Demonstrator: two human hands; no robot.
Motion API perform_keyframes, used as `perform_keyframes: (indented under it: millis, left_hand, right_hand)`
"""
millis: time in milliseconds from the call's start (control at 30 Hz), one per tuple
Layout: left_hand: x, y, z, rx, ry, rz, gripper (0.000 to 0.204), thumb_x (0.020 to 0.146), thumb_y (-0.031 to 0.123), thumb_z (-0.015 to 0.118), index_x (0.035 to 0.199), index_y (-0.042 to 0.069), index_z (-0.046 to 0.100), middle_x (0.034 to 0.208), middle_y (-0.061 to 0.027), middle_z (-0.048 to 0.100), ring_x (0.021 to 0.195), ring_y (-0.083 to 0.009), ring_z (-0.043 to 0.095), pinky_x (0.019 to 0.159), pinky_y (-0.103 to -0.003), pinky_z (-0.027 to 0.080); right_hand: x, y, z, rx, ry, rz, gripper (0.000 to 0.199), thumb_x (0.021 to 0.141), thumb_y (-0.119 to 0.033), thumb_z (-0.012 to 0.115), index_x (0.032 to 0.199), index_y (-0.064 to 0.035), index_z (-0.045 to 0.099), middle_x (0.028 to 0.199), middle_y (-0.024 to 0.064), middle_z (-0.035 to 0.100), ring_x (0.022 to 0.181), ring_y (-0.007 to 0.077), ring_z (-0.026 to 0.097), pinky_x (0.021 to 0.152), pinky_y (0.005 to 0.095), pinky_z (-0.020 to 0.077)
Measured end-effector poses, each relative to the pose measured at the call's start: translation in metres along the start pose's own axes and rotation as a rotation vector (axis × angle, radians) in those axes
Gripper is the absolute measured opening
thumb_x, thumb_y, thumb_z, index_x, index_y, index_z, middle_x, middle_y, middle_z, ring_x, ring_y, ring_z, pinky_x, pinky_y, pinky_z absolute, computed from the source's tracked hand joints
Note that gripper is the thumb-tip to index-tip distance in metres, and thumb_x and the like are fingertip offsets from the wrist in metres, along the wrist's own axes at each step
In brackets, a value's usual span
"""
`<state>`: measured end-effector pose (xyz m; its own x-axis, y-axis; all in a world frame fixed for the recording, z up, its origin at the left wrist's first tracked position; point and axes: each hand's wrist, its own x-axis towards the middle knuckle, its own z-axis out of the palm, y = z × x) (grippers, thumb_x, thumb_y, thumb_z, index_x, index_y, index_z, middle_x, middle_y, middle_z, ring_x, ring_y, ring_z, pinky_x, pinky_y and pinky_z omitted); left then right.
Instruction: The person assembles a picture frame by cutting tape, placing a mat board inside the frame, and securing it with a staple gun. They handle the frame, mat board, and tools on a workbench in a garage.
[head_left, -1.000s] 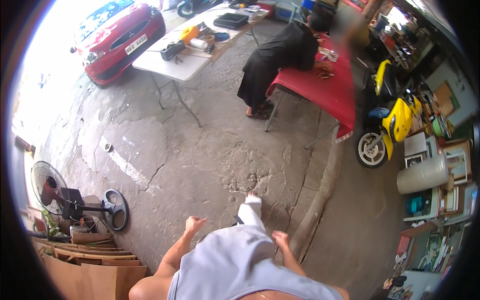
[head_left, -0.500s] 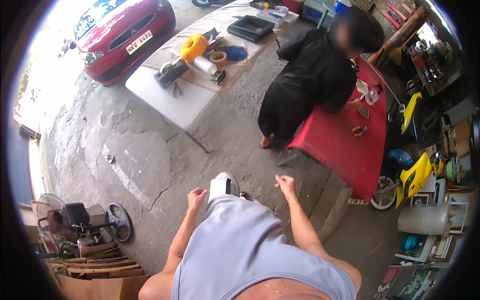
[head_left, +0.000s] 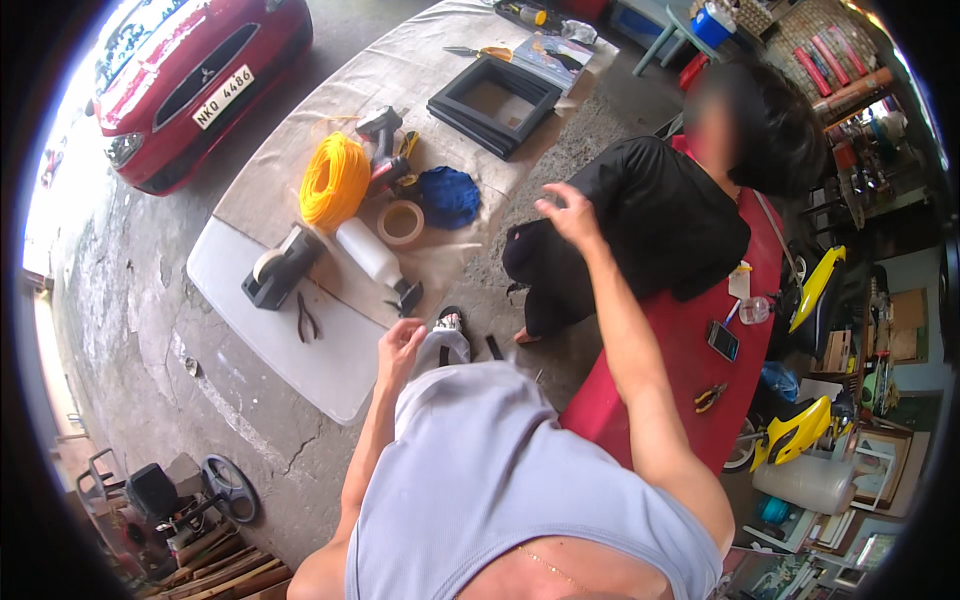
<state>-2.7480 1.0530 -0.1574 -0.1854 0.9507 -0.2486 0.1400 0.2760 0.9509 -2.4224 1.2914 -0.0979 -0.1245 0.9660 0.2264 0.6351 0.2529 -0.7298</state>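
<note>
My left hand (head_left: 401, 342) hangs just below the black nozzle of a white spray bottle (head_left: 370, 252), holding nothing, its fingers curled in. Raised in front of a person in black (head_left: 630, 225), my right hand (head_left: 572, 217) is open and empty. On the cloth-covered part of the left table (head_left: 290, 345) lie a coil of yellow rope (head_left: 334, 182), a roll of tan tape (head_left: 400, 222), a blue cloth (head_left: 448, 197) and a cordless drill (head_left: 382, 140). Nearer the table's end are a black tape dispenser (head_left: 283, 268) and pliers (head_left: 306, 318). Stacked black frames (head_left: 480, 130) lie farther back.
The person leans over a red-covered table (head_left: 640, 400) bearing a phone (head_left: 722, 341) and yellow-handled pliers (head_left: 710, 398). A red car (head_left: 190, 90) stands at far left. Yellow motorcycle parts (head_left: 795, 438) are at right. A steering wheel (head_left: 231, 488) and wood pieces (head_left: 225, 578) lie lower left.
I have moved forward, so both tables are closer. My right hand has risen and reached out toward the gap between the left table and the person. My left hand is now near the spray bottle.
</note>
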Motion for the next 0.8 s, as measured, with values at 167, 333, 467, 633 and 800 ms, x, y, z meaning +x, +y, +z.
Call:
perform_keyframes:
  millis: [167, 333, 467, 633, 800]
  left_hand:
    - [0.093, 0.049, 0.001, -0.131, 0.047, -0.057, 0.018, 0.088, 0.017, 0.070, 0.100, 0.004, 0.069, 0.075, 0.0015, 0.063, 0.070, -0.0044, 0.055, 0.063, -0.020, 0.044]
    - [0.164, 0.064, 0.016, -0.078, 0.167, -0.160, 0.021, 0.088, 0.017, 0.069, 0.103, 0.002, 0.067, 0.078, 0.0003, 0.065, 0.072, -0.0048, 0.057, 0.066, -0.021, 0.046]
    - [0.234, 0.075, 0.070, -0.090, 0.162, -0.227, 0.031, 0.087, 0.022, 0.071, 0.109, 0.002, 0.065, 0.083, -0.0027, 0.067, 0.076, -0.0076, 0.059, 0.070, -0.023, 0.048]
    - [0.344, 0.099, 0.167, -0.127, 0.184, -0.398, 0.074, 0.079, 0.039, 0.077, 0.136, 0.003, 0.044, 0.113, -0.0165, 0.064, 0.102, -0.0213, 0.062, 0.086, -0.033, 0.049]
    - [0.431, 0.102, 0.226, -0.307, 0.303, -0.521, 0.104, 0.066, 0.044, 0.084, 0.142, -0.003, 0.031, 0.128, -0.0235, 0.054, 0.113, -0.0299, 0.057, 0.095, -0.037, 0.046]
  right_hand:
    - [0.118, 0.079, -0.001, 0.146, 0.059, 0.453, 0.091, 0.078, -0.042, 0.073, 0.144, 0.0007, 0.028, 0.146, 0.0270, 0.035, 0.137, 0.0360, 0.034, 0.110, 0.0398, 0.0310]
    - [0.247, 0.116, 0.027, -0.253, 0.485, 0.309, 0.070, 0.075, -0.038, 0.075, 0.131, -0.0055, 0.048, 0.127, 0.0239, 0.052, 0.117, 0.0386, 0.051, 0.100, 0.0438, 0.0394]
    - [0.339, 0.159, 0.042, -0.247, 0.169, 0.006, 0.049, 0.071, -0.032, 0.076, 0.110, -0.0050, 0.063, 0.116, 0.0175, 0.059, 0.109, 0.0356, 0.056, 0.095, 0.0446, 0.0432]
    - [0.389, 0.191, 0.067, -0.334, -0.225, 0.022, 0.069, 0.070, -0.035, 0.077, 0.127, -0.0044, 0.053, 0.119, 0.0221, 0.060, 0.115, 0.0389, 0.055, 0.098, 0.0443, 0.0437]
    - [0.443, 0.211, 0.065, -0.215, -0.731, 0.184, 0.081, 0.063, -0.044, 0.081, 0.128, -0.0014, 0.056, 0.117, 0.0227, 0.063, 0.109, 0.0352, 0.061, 0.094, 0.0391, 0.0474]
